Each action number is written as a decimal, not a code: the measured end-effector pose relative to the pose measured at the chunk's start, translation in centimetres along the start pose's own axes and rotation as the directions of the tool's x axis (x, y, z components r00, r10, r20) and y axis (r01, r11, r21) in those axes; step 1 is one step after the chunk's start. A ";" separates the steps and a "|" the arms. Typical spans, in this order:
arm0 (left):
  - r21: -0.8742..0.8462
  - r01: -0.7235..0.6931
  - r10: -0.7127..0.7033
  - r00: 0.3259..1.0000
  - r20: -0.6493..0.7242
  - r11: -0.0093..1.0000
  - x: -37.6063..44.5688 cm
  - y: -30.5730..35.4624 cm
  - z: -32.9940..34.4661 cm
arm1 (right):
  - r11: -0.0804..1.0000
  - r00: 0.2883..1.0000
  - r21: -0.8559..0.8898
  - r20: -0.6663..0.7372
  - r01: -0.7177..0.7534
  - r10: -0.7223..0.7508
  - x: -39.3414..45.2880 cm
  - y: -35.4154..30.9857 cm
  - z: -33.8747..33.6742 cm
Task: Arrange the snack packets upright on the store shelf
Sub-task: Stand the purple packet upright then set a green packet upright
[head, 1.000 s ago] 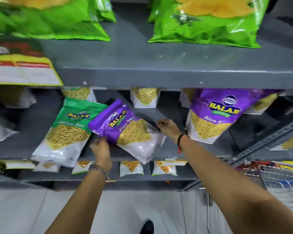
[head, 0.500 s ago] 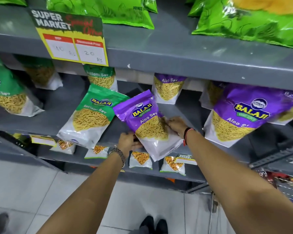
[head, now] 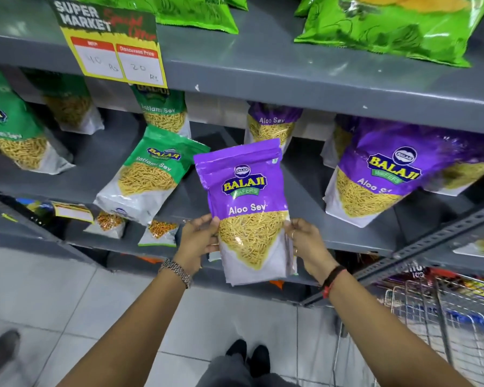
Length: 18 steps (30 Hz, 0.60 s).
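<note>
Now both hands hold one purple Aloo Sev packet [head: 246, 208] upright.
Left hand [head: 197, 241] and right hand [head: 308, 243] grip its sides; the green Ratlami Sev packet [head: 148, 174] on the shelf [head: 263, 76] leans.

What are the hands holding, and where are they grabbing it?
A purple snack packet. The left hand holds its left edge and the right hand its right edge, both on the lower half.

purple packet [head: 245, 202]: "BALAJI WAFERS", "Aloo Sev" | green packet [head: 151, 174]: "BALAJI", "Ratlami Sev" | right purple packet [head: 380, 174]: "BALAJI", "Aloo S…" cut off | shelf sign [head: 109, 40]: "SUPER MARKET", "Discounted Price", "10 Rs", "20 Rs" handwritten | chip bag [head: 196, 12]: "POTATO", rest unreadable
</note>
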<state>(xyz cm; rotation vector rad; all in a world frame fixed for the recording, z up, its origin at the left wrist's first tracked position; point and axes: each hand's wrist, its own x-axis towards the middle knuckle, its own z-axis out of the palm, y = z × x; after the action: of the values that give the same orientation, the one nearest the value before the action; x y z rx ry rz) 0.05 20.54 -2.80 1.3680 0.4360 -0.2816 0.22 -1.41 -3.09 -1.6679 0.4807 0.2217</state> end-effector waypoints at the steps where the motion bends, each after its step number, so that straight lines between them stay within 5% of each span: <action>1: 0.002 -0.016 0.016 1.000 0.018 1.000 -0.9 0.3 0.0 | 0.998 1.000 0.058 0.022 -0.011 0.010 -1.0 0.0 -0.4; 11: 0.044 -0.174 0.168 0.980 0.110 0.984 -5.5 3.6 2.2 | 0.974 0.997 0.218 0.027 0.058 -0.065 -6.1 -1.2 -4.4; 18: 0.076 -0.104 0.095 0.990 0.107 0.992 -2.0 3.2 4.7 | 0.972 0.995 0.217 -0.077 0.085 -0.070 -3.6 -0.5 -4.7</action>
<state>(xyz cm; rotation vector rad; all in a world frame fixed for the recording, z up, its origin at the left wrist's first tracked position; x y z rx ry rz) 0.29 16.45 1.60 1.4435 0.2719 -0.2890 -3.41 -5.35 -0.42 -1.4770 0.4733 0.0510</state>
